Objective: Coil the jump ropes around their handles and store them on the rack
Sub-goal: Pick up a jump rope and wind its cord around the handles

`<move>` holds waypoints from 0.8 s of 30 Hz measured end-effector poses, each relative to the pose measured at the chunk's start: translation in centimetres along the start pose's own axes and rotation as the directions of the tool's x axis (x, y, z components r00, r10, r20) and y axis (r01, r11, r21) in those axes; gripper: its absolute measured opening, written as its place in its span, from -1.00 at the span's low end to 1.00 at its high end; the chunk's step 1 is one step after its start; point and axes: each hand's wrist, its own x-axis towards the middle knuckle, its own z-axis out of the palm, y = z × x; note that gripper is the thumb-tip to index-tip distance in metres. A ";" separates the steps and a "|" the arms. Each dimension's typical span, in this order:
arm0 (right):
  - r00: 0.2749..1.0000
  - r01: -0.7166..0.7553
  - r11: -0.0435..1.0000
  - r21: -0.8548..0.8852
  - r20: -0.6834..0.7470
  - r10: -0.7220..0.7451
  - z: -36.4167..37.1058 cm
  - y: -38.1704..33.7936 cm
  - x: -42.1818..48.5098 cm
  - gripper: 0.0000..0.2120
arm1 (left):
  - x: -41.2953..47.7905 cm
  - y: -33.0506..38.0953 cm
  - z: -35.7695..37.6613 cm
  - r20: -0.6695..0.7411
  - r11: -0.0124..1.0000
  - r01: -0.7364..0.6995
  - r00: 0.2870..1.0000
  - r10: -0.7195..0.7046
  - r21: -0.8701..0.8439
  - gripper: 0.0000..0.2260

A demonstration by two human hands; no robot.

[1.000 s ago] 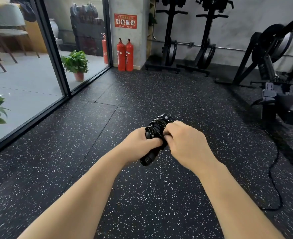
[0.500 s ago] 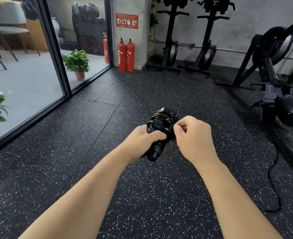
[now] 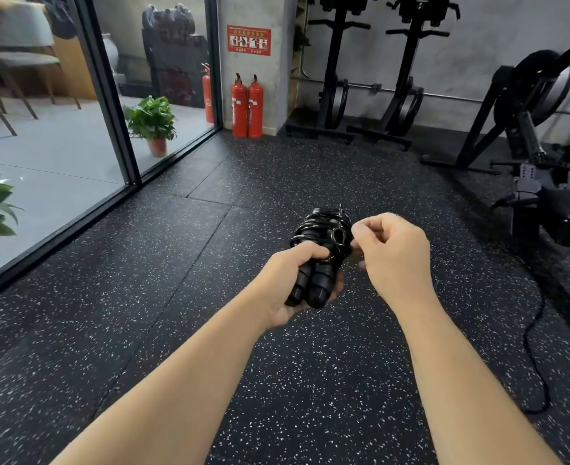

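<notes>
Head view: left hand (image 3: 288,286) wrapped around the two black handles (image 3: 314,283) of a jump rope (image 3: 324,233), held side by side, butt ends toward the camera, at mid-frame above the speckled rubber floor (image 3: 176,297). Cord is bunched in glossy loops round the far end of the handles, one small loop sticking out on the right. Right hand (image 3: 391,256) sits just beside the bundle, fingers curled, tips pinching at the cord there; exact strand under the fingertips too small to tell. Judgement: bundle is light; handles are rigid and look grippy, so they're the place to hold. Cord looks thin, slick and springy, and will likely unwind if the free end isn't tucked under a wrap. Keep the left thumb pressing on the coils. Storage rack for the ropes not identifiable in this frame; gym machines (image 3: 528,105) at back right.
</notes>
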 end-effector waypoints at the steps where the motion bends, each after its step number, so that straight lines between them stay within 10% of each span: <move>1: 1.000 -0.029 0.999 0.037 -0.010 0.030 0.1 0.1 0.0 -0.90 | 0.0 0.1 0.1 0.009 1.000 0.012 1.000 -0.012 -0.017 -0.77; 14: 0.742 -0.660 0.665 0.350 0.440 0.505 0.8 1.4 -0.1 -0.76 | 1.1 -0.9 1.4 -0.011 0.992 0.041 0.999 -0.042 -0.122 -0.56; 24: 0.748 -0.652 0.624 0.430 0.232 0.622 -0.9 3.4 -0.9 -0.70 | 2.4 -2.4 3.0 -0.110 0.970 0.118 0.989 -0.096 0.211 -0.61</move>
